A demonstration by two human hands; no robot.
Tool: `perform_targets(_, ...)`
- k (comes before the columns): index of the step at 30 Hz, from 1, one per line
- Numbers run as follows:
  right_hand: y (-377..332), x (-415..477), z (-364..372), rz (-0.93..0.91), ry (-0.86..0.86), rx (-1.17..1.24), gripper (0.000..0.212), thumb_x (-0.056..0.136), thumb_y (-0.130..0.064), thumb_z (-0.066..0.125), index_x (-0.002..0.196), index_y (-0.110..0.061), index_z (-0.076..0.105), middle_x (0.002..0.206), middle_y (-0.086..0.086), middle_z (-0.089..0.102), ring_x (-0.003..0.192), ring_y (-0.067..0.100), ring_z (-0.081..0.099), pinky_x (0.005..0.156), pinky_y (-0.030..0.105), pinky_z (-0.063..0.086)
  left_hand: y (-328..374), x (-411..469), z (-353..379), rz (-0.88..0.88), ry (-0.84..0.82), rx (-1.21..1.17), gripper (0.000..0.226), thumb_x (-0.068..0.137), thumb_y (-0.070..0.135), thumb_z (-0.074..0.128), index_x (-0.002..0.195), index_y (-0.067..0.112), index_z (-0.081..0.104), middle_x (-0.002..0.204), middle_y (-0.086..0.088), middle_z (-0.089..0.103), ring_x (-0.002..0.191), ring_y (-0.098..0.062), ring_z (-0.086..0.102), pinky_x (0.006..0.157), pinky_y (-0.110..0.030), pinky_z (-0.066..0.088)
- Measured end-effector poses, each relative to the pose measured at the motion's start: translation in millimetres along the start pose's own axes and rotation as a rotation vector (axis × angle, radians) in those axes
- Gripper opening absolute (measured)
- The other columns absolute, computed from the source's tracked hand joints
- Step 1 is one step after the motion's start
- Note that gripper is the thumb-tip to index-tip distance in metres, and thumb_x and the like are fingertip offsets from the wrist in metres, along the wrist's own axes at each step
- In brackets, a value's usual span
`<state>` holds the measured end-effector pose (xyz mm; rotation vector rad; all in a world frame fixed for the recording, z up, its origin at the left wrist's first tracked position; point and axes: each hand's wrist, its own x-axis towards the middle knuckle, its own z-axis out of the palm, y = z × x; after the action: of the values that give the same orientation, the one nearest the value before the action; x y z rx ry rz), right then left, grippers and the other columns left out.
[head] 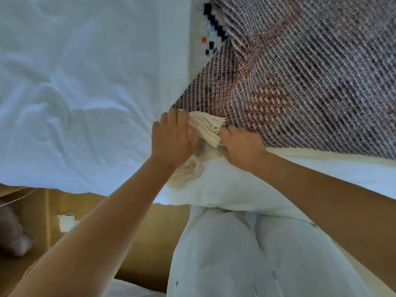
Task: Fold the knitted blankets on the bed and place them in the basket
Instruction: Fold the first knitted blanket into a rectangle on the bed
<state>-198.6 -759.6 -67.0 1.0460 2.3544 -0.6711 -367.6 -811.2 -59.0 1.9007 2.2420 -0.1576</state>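
Tan floor [139,232] lower left; small white object [66,221] on it; blurred grey lump [12,239] at edge.

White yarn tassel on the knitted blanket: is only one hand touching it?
No, left hand and right hand both touch the tassel.
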Motion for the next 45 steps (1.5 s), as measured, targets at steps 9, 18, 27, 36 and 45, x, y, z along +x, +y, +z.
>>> perform_targets(9, 0, 2, -15, 0.0, -0.014, 0.09, 0.032, 0.088, -0.017, 0.051, 0.117, -0.005, 0.05, 0.115, 0.014, 0.058, 0.104, 0.033, 0.058, 0.08, 0.038, 0.047, -2, -6, -11, 0.062, -0.399, -0.679, 0.017, 0.08, 0.028, 0.046, 0.07, 0.014, 0.047, 0.062, 0.005, 0.052, 0.061, -0.018, 0.05, 0.057, -0.028, 0.03)
perform_targets(18, 13, -9, 2, 0.014, -0.13, 0.001, 0.03, 0.086, -0.015, 0.049, 0.115, -0.005, 0.047, 0.112, 0.015, 0.056, 0.101, 0.032, 0.056, 0.075, 0.035, 0.045, 24, -46, 9, -1.003, -0.479, -1.538, 0.055, 0.097, 0.046, 0.038, 0.058, 0.01, 0.054, 0.046, -0.002, 0.056, 0.049, -0.014, 0.056, 0.06, -0.025, 0.045)
perform_targets(27, -13, 5, -9, -0.092, -0.079, 0.028, 0.039, 0.082, -0.028, 0.056, 0.114, -0.008, 0.046, 0.116, 0.012, 0.05, 0.108, 0.031, 0.049, 0.075, 0.037, 0.044, 47, -62, 23, -0.577, -0.172, -0.85, 0.023, 0.089, 0.034, 0.057, 0.082, 0.019, 0.041, 0.075, 0.006, 0.046, 0.065, -0.013, 0.046, 0.06, -0.03, 0.04)
perform_targets(36, -7, -3, -18, -0.044, -0.067, -0.068, 0.018, 0.082, -0.014, 0.05, 0.098, -0.007, 0.054, 0.101, 0.013, 0.062, 0.09, 0.035, 0.061, 0.064, 0.031, 0.036, 44, -68, 32, -0.417, -0.257, -1.059, 0.024, 0.094, 0.025, 0.053, 0.11, 0.009, 0.059, 0.115, 0.006, 0.037, 0.082, -0.003, 0.049, 0.077, -0.013, 0.038)
perform_targets(45, -18, -7, 1, -0.079, -0.074, 0.029, 0.028, 0.089, -0.016, 0.047, 0.113, -0.002, 0.049, 0.115, 0.015, 0.054, 0.103, 0.03, 0.053, 0.07, 0.033, 0.039, 4, -71, 22, -0.722, -0.508, -1.373, 0.029, 0.086, 0.022, 0.064, 0.069, 0.003, 0.049, 0.069, -0.008, 0.043, 0.064, -0.018, 0.041, 0.06, -0.028, 0.036)
